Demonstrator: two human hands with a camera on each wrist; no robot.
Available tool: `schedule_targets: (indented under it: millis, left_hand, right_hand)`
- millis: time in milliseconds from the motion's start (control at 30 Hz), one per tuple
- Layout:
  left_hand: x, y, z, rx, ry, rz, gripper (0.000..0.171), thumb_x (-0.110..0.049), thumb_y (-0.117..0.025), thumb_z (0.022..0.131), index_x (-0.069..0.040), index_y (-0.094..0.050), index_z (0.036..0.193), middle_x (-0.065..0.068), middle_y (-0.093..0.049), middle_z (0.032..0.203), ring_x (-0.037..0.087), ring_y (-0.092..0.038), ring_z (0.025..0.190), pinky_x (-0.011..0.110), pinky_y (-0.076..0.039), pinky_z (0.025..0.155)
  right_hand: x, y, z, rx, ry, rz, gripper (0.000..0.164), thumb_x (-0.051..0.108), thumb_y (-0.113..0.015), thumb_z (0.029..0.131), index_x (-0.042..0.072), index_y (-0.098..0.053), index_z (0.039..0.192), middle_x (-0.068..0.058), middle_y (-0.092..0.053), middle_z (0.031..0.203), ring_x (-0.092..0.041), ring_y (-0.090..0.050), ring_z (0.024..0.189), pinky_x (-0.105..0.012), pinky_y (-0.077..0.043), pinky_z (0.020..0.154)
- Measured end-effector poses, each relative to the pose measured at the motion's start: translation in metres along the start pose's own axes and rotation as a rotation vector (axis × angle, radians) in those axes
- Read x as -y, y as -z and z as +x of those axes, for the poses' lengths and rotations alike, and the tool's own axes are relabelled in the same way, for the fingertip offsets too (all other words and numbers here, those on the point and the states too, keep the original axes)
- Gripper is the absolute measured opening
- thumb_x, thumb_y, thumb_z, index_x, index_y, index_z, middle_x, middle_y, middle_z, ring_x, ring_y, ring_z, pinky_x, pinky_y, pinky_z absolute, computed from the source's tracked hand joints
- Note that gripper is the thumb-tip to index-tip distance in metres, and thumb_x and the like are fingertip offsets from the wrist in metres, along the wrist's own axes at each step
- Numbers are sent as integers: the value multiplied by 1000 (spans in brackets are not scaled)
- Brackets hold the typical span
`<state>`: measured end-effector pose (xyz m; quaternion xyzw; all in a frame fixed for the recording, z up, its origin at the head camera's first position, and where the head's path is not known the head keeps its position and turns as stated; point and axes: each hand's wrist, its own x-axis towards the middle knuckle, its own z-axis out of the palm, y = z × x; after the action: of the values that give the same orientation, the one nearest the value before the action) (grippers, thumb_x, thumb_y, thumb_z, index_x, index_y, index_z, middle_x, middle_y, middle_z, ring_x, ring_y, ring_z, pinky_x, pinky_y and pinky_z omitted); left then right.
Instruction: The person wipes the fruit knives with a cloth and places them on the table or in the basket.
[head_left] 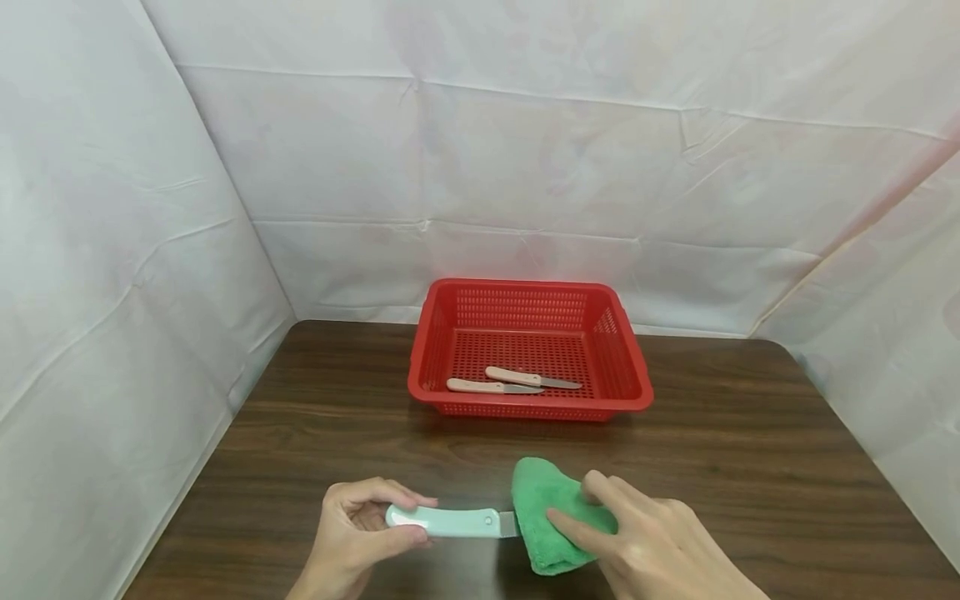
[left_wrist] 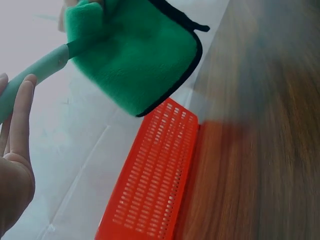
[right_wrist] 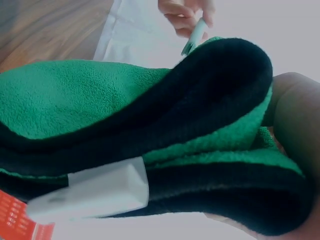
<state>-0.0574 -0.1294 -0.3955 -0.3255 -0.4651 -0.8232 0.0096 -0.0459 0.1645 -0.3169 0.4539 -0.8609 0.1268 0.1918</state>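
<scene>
My left hand [head_left: 352,529] grips the butt of a knife's mint-green handle [head_left: 450,522] between thumb and fingers. The knife lies level, pointing right, and a short stretch of its blade [head_left: 508,524] shows beside the handle. A folded green cloth [head_left: 551,521] covers the rest of the blade. My right hand [head_left: 637,533] pinches that cloth around the blade. In the right wrist view the cloth [right_wrist: 85,95] shows black edging and a white label [right_wrist: 95,192]. From the left wrist, the handle [left_wrist: 40,72] runs up into the cloth [left_wrist: 140,55].
A red perforated basket [head_left: 637,398] stands farther back on the dark wood table [head_left: 315,433]. Inside lie two knives with pale handles, one knife [head_left: 517,377] behind the other knife [head_left: 480,387]. White sheeting [head_left: 525,167] hangs behind the table and along both sides.
</scene>
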Motion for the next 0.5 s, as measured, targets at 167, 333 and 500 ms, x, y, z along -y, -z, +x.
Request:
schedule_targets:
  millis: [167, 333, 500]
  left_hand:
    - [-6, 6, -5, -7, 8, 6, 36, 29, -48, 69, 8, -60, 95, 29, -60, 94, 28, -64, 73, 47, -51, 55]
    - [-7, 9, -5, 3, -9, 2, 36, 30, -47, 69, 8, -59, 95, 28, -60, 94, 28, -64, 72, 47, -51, 55]
    - [-8, 9, -6, -7, 0, 9, 36, 29, -47, 69, 8, -59, 95, 27, -60, 94, 27, -63, 73, 46, -51, 54]
  right_hand:
    - [-3, 1, -8, 19, -30, -18, 50, 24, -16, 85, 29, -61, 108, 4, -40, 89, -2, -33, 65, -2, -15, 40]
    - [-5, 2, -10, 45, -43, -17, 53, 28, -13, 85, 30, -60, 109, 4, -41, 90, -2, -34, 65, -1, -18, 40]
    - [-3, 5, -12, 59, -76, -6, 51, 32, -14, 88, 31, -59, 112, 6, -41, 91, 0, -34, 65, 1, -17, 42]
